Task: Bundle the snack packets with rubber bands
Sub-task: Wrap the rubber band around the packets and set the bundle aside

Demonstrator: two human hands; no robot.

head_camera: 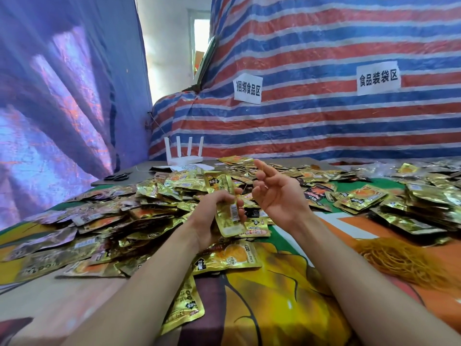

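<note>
The left hand point(212, 211) grips a thin upright stack of glossy gold foil snack packets point(225, 203), fingers curled round its middle. A white barcode label faces the camera. It looks like a few packets, though the count is unclear. Just right of it the right hand point(277, 193) is palm up, fingers loosely spread, forefinger raised. Beyond both hands lies a loose heap of gold packets point(124, 216). Right of the right forearm sits a tangled pile of orange rubber bands point(399, 258).

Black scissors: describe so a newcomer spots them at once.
Follow the purple tarp curtain on the left down to the tabletop's far corner. Black-handled scissors lie there, left of the white four-antenna router, the only tool beside the gold foil packets.
</note>
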